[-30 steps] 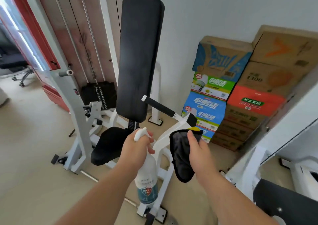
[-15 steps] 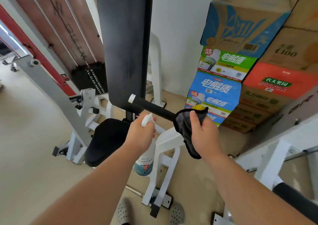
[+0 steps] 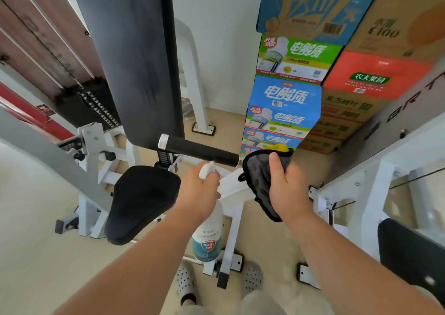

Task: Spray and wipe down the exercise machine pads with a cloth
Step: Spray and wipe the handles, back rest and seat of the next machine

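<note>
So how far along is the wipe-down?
Done: nothing certain; the back pad shows faint streaks, perhaps from wiping. In hand: left hand holds the spray bottle, right hand holds the cloth at the end of the black handle. Left: the seat pad, no streaks visible.

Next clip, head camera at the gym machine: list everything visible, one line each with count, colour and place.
back pad: one, black, upright, top centre
seat pad: one, black, below back pad
handle: one, black, jutting across at back pad's lower end
frame: one, white, around the pads
weight stack: one, black, left behind back pad
cartons: several, blue, green, red, brown, stacked at right wall
second pad: one, black, lower right edge
clogs: two, pale, floor at bottom
spray bottle: one, white, teal label, in left hand
cloth: one, grey, black edging, in right hand
left hand: one, grips spray bottle under handle
right hand: one, holds cloth beside handle's end
</note>
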